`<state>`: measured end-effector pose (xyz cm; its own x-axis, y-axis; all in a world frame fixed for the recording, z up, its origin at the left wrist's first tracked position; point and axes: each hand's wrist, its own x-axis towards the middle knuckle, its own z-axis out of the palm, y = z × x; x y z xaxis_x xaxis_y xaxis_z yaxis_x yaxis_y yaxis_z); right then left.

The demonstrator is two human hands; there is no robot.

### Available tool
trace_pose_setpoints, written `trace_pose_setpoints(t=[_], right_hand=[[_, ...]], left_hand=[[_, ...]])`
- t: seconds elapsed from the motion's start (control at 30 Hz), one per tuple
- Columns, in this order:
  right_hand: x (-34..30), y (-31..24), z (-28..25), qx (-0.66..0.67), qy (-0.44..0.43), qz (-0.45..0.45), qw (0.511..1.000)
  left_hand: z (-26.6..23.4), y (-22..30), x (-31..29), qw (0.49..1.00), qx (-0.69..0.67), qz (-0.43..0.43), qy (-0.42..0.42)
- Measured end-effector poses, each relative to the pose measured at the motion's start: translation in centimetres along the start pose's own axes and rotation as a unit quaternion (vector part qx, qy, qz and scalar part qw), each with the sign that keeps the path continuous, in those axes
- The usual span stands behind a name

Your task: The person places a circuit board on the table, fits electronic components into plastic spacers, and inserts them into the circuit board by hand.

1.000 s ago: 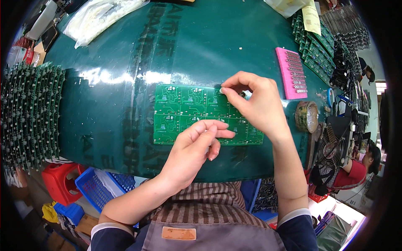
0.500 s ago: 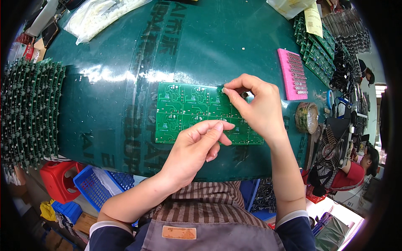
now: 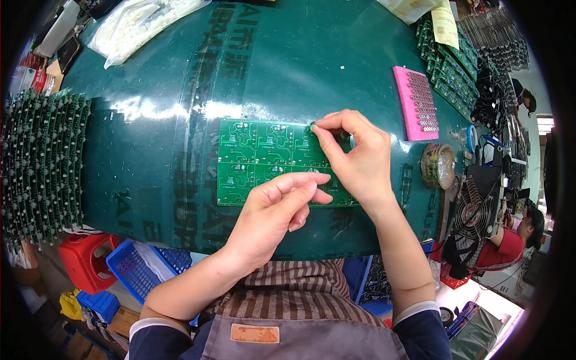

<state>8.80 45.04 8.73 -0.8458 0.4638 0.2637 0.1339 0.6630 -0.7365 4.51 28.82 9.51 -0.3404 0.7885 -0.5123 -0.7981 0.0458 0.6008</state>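
Observation:
A green printed circuit board panel [image 3: 237, 157], divided into several repeated sections, lies flat on the dark green table mat. Over its far edge, right of the middle, my right hand [image 3: 359, 157] pinches thumb and index fingertips together. Whatever is between those fingertips is too small to make out. My left hand [image 3: 279, 207] hovers over the near edge of the panel, index finger stretched toward the right and thumb pressed against the fingers. Its other fingers curl under, hiding anything held there. Both hands cover parts of the panel's right half.
Pink foam [image 3: 408, 105] with rows of small metal parts lies to the right, near a roll of tape [image 3: 438, 166]. Stacked circuit boards [image 3: 45, 168] stand at the left, more boards [image 3: 453, 81] at far right. A bag of white pieces [image 3: 141, 27] lies at far left.
The view has shifted slightly, and the panel sits a little further left in it. My right hand's pinch has moved slightly left along the far edge. My left hand keeps nearly the same pose.

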Motion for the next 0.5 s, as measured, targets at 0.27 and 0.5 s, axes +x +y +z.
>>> trace_pose_setpoints(t=[0.27,0.5], right_hand=[[0.1,0.4,-1.0,-0.031,-0.009,-0.082,0.996],[2.7,7.7,-8.9,-0.287,0.164,-0.021,0.944]], left_hand=[[0.1,-0.4,0.0,1.000,0.005,0.011,0.001],[-0.1,-0.5,-0.2,0.999,0.032,0.015,0.001]])
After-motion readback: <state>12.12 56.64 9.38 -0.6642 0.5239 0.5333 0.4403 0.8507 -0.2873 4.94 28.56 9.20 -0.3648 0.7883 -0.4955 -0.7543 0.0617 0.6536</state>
